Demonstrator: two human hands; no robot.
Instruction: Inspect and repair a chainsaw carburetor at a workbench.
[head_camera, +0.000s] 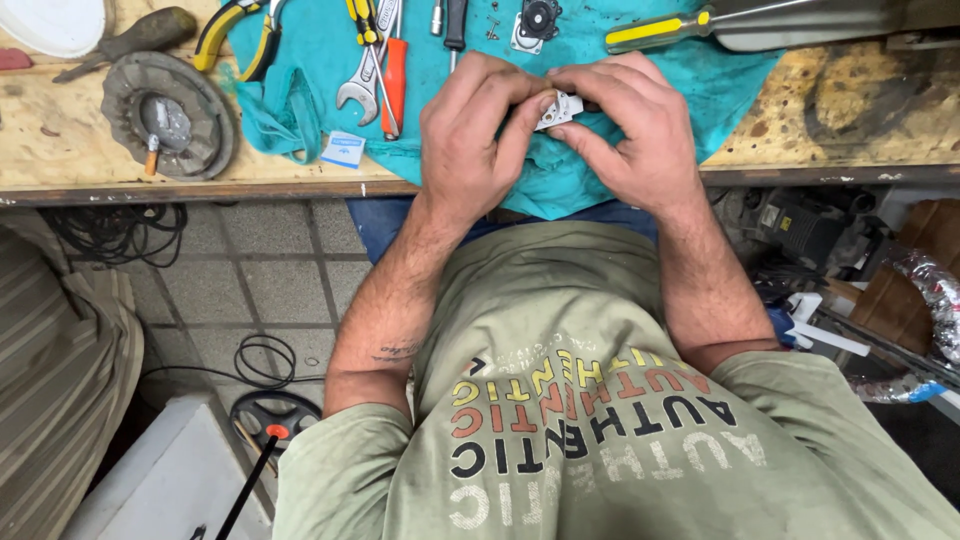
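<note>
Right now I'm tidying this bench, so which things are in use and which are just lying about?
In use:
- small white metal part, pinched between left hand and right hand
- teal cloth under the hands

Lying about:
- open-end wrench
- orange-handled tool
- yellow-handled screwdriver
- yellow pliers
- round ashtray
- small blue-and-white packet

a worn plywood workbench (60, 150) runs across the far side, its dark front edge scuffed. a teal cloth (690, 90) covers its middle. below the bench on the left, the floor (250, 280) is grey square tile with dark grout lines. black cables (120, 235) lie coiled on the tiles under the bench edge, and a thinner loop of wire (262, 355) lies nearer. a striped fabric (50, 370) hangs at the left edge. at the near left sits a pale box (165, 480). dark machinery (800, 225) crowds the right side.
</note>
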